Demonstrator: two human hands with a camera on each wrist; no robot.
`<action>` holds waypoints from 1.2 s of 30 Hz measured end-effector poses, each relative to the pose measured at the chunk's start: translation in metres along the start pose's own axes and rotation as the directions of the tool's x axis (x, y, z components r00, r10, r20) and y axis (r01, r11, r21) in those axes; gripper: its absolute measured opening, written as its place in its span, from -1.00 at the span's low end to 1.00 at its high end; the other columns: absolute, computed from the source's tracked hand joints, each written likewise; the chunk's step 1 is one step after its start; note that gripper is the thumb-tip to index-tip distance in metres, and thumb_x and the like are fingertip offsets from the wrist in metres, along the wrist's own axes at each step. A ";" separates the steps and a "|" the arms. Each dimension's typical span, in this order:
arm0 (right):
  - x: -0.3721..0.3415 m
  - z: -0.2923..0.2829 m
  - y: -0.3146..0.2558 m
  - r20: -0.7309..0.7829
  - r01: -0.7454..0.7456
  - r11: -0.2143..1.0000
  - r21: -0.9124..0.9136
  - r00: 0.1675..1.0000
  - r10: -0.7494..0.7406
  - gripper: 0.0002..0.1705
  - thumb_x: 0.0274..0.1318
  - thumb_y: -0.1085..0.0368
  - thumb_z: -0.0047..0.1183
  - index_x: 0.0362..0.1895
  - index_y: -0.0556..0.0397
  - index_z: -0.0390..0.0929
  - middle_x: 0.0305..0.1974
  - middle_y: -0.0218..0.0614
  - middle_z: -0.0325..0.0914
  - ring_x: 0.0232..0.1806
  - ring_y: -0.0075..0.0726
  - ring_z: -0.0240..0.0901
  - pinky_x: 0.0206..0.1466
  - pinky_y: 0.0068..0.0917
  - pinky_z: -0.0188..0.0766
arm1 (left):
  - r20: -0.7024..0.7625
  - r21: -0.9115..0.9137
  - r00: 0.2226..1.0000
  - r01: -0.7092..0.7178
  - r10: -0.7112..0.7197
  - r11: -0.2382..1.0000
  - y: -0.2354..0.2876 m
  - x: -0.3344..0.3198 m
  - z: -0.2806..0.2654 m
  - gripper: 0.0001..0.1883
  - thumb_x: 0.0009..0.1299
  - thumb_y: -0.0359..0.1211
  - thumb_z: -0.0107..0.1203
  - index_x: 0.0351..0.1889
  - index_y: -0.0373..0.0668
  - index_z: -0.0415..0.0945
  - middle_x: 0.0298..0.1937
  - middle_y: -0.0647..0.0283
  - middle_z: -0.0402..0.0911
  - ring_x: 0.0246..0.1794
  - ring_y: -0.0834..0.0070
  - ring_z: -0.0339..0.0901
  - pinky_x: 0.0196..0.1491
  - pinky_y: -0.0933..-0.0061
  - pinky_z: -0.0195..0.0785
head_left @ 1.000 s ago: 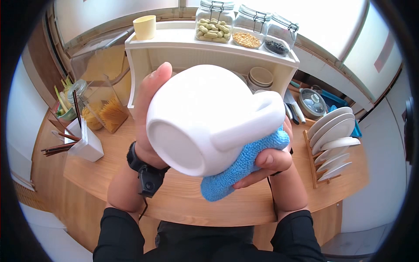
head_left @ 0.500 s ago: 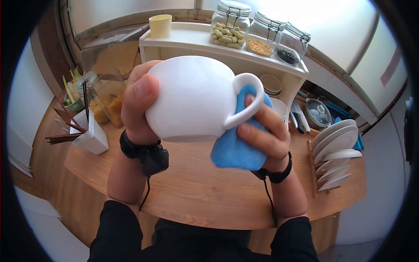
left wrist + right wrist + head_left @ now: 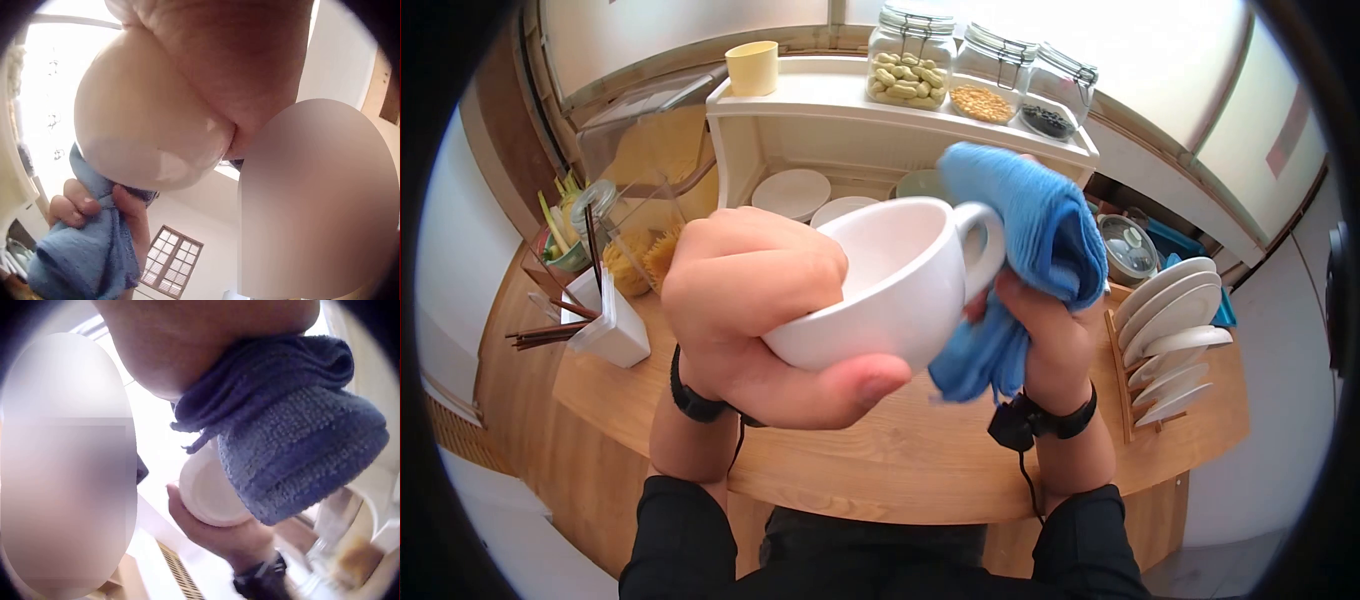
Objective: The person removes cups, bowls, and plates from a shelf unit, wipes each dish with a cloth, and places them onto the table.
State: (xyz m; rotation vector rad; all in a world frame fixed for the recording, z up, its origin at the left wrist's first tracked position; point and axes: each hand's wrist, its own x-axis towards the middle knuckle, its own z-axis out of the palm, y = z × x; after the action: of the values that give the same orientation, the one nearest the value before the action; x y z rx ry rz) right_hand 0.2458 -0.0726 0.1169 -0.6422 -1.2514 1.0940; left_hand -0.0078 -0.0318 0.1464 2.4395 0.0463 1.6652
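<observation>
A white cup [image 3: 900,320] is held in the air above the wooden table, tilted with its opening facing up and towards the shelf. My left hand [image 3: 745,310] grips its wall, the fingers curled over the rim to the inside and the thumb along the outside. On the right, my right hand [image 3: 1048,325] holds a bunched blue cloth [image 3: 1025,215] close to the cup's handle [image 3: 985,250]. In the left wrist view the cloth [image 3: 81,250] is pinched just below the rounded cup [image 3: 150,112]. Folds of cloth [image 3: 294,437] cover most of the right fingers in the right wrist view.
Behind the cup stands a white shelf [image 3: 820,75] bearing a yellow cup [image 3: 752,70] and several glass jars [image 3: 910,65]; plates [image 3: 792,192] lie beneath. A wooden rack of plates [image 3: 1175,310] is at right. At left are a white chopstick holder [image 3: 615,325] and a pasta container [image 3: 640,250].
The cup has turned from bottom and side facing me to its opening showing. My left fingers now reach inside it. The cloth has moved from under the cup and behind the handle up to its right.
</observation>
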 end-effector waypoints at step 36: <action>0.011 0.011 0.028 0.503 0.519 0.829 -0.207 0.784 -0.365 -0.08 0.16 0.39 0.35 0.62 0.27 0.34 0.60 0.23 0.33 0.58 0.09 0.39 0.46 -0.25 0.46 | -0.563 -0.189 0.729 0.346 -0.390 0.919 -0.011 -0.019 -0.002 -0.64 0.51 -0.15 0.32 -0.21 -0.34 0.67 -0.38 0.26 0.66 -0.33 0.59 0.60 -0.26 0.53 0.41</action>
State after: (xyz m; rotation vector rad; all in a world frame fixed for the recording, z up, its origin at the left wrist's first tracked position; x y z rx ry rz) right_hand 0.2265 -0.0540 0.0997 -0.3072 -1.9076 0.6342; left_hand -0.0159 -0.0230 0.1274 1.6107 0.5149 2.0954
